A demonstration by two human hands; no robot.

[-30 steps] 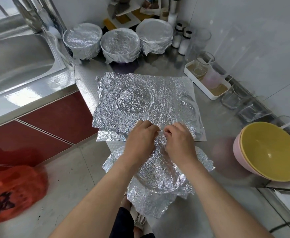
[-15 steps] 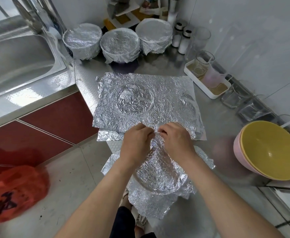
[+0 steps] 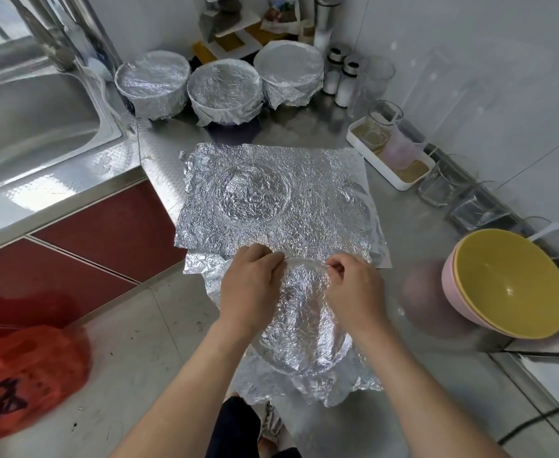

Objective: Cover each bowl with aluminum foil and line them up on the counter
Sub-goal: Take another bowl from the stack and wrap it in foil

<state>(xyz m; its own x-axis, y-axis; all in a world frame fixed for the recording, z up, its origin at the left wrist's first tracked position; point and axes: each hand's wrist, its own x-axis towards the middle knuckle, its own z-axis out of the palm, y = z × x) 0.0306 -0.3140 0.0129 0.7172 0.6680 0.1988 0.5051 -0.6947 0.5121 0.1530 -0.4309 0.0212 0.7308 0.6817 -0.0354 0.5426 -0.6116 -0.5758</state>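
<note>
Left hand (image 3: 251, 285) and right hand (image 3: 354, 292) both pinch the far rim of the foil-covered bowl (image 3: 301, 328), which sits just below them, lower centre of frame.

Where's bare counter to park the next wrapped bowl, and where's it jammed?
Free: the counter strip between the three covered bowls and the flat foil sheets; also the patch between those sheets and the stacked bowls. Crowded: the right wall, with white tray and glasses; the near edge, where left hand and right hand pinch the foil wrap.
</note>
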